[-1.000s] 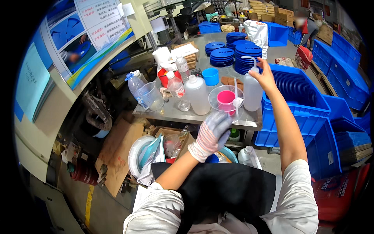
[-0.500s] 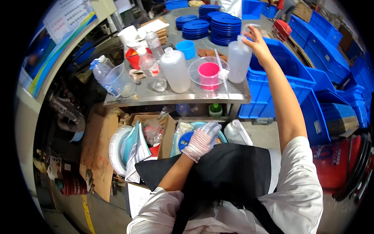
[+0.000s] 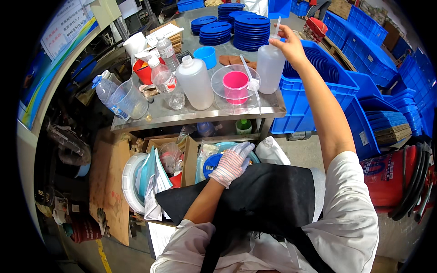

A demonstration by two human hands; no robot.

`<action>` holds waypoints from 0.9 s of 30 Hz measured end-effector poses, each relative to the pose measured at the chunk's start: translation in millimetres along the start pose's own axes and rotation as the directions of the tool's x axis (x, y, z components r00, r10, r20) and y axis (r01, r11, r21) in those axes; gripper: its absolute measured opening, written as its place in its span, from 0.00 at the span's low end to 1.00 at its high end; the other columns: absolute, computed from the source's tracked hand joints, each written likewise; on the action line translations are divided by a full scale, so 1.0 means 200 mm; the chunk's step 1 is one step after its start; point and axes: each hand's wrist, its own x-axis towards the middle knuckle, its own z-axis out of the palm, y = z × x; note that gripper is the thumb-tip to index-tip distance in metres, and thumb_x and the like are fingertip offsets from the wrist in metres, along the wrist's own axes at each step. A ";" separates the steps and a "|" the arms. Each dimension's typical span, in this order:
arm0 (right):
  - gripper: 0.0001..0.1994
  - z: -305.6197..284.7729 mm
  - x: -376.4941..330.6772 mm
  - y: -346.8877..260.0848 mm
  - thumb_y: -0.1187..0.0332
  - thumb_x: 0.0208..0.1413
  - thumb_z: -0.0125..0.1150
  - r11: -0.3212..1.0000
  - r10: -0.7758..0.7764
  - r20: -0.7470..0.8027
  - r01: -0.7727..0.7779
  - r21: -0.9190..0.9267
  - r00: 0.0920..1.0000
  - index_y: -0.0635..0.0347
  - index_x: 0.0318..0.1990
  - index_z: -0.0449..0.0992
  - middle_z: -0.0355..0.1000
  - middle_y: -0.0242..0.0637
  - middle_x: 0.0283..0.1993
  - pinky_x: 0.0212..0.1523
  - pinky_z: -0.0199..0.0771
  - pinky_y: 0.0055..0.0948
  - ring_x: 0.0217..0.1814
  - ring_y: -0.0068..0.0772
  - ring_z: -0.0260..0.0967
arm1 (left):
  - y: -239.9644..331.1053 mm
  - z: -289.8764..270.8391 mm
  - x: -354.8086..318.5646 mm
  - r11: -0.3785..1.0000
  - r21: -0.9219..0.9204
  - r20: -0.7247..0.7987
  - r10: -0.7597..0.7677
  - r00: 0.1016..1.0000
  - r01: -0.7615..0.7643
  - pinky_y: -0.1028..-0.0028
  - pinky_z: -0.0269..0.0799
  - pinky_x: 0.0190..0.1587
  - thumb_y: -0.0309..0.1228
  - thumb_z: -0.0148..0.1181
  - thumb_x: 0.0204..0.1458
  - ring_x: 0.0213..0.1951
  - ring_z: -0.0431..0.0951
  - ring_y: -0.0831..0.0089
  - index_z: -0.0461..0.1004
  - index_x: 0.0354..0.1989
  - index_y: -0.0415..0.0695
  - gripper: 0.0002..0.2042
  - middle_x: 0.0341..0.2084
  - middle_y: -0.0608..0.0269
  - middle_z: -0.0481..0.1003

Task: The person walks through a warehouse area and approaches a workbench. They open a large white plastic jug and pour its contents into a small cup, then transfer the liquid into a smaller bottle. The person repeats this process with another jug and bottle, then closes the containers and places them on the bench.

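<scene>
Gripping top of squeeze bottle (image 3: 270,70) with bare right hand (image 3: 287,44), thumb and fingers curled in round the cap. Standing upright near right front corner of metal table (image 3: 195,116), just short of side edge. Tight on both sides: blue bin (image 3: 296,109) beyond the edge, clear tub (image 3: 219,101) close at left. More room in front, over the lip and down toward black apron (image 3: 268,191).

At apron's upper edge, gloved left hand (image 3: 231,164), back up, fingers together and fairly straight. Palm hidden; cannot tell if holding anything.

Cap mostly covered by right fingers. Partly behind left hand, teal basin (image 3: 224,145); contents hard to make out. Cut by dark lens rim, wall poster (image 3: 68,25).

In clear tub, by the look of it, pink cup (image 3: 235,86), with white stick (image 3: 246,67) across the rim. In blue bin, packed dark blue discs (image 3: 325,68), partly behind right forearm. In cardboard box (image 3: 190,159), crumpled clear plastic and something red. In white bucket (image 3: 130,189), papers and teal sheets.
</scene>
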 end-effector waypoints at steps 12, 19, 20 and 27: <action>0.17 -0.16 0.07 -0.41 0.72 0.49 0.64 0.948 -0.043 -0.233 0.113 0.298 0.972 0.61 0.48 0.74 0.73 0.33 0.41 0.47 0.68 0.25 0.45 0.24 0.69 | -0.03 -0.01 0.00 0.999 -0.015 0.012 -0.033 0.999 0.033 0.59 0.65 0.57 0.30 0.56 0.51 0.54 0.70 0.51 0.65 0.59 0.43 0.24 0.53 0.49 0.70; 0.13 -0.25 0.12 -0.44 0.74 0.46 0.65 0.945 -0.282 -0.296 0.318 0.079 0.913 0.60 0.42 0.75 0.72 0.32 0.40 0.47 0.67 0.25 0.44 0.24 0.67 | -0.03 -0.01 0.01 1.000 -0.013 0.019 -0.023 1.000 0.024 0.59 0.65 0.56 0.31 0.56 0.51 0.54 0.70 0.52 0.65 0.59 0.43 0.24 0.53 0.49 0.69; 0.13 -0.25 0.12 -0.44 0.75 0.46 0.65 0.951 -0.276 -0.294 0.304 0.055 0.915 0.61 0.42 0.75 0.72 0.31 0.40 0.47 0.67 0.24 0.44 0.24 0.67 | -0.03 -0.01 0.02 1.000 -0.014 0.020 -0.024 1.000 0.024 0.60 0.65 0.56 0.30 0.56 0.51 0.54 0.70 0.52 0.65 0.59 0.43 0.24 0.53 0.49 0.69; 0.14 -0.26 0.13 -0.46 0.77 0.47 0.64 0.921 -0.298 -0.288 0.353 0.162 0.910 0.61 0.44 0.74 0.71 0.29 0.38 0.45 0.67 0.22 0.42 0.22 0.67 | -0.04 -0.01 0.00 0.999 -0.028 0.018 -0.024 1.000 0.025 0.60 0.65 0.56 0.30 0.56 0.51 0.54 0.70 0.52 0.65 0.59 0.44 0.24 0.53 0.49 0.70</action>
